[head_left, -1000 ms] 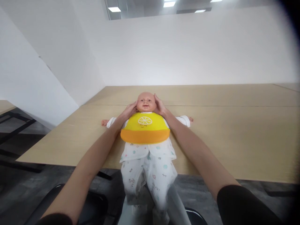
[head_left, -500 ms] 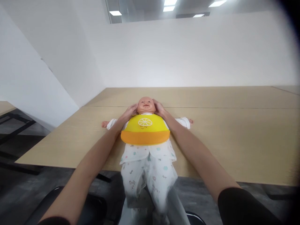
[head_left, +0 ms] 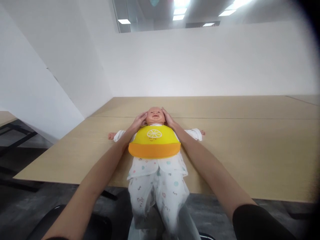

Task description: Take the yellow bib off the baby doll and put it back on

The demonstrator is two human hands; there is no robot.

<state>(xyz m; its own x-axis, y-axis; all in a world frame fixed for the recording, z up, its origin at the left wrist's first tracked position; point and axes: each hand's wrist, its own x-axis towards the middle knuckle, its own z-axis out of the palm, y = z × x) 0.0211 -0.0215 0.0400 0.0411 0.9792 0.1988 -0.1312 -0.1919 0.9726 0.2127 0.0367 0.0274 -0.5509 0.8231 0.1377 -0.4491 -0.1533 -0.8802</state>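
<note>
A baby doll (head_left: pixel 156 119) lies on its back on the wooden table, its legs hanging over the near edge. It wears a white printed outfit (head_left: pixel 160 175) and, across its chest, a yellow bib (head_left: pixel 154 136) with an orange pocket and a citrus-slice print. My left hand (head_left: pixel 140 121) cups the left side of the doll's head, fingers along its cheek and ear. On the other side my right hand (head_left: pixel 168 118) holds the head in the same way. Some fingertips and the bib's neck ends are hidden behind the head and neck. Both doll arms are spread outward.
The light wooden table (head_left: pixel 240 143) reaches back to a white wall (head_left: pixel 205 63). Below its near edge, my legs (head_left: pixel 188 220) are under the doll's legs. A black chair (head_left: pixel 97 223) stands at lower left, and another table (head_left: pixel 6 117) at far left.
The view has tilted slightly upward, so everything sits a little lower. My left fingers show a little more beside the doll's head; both hands stay at its sides.
</note>
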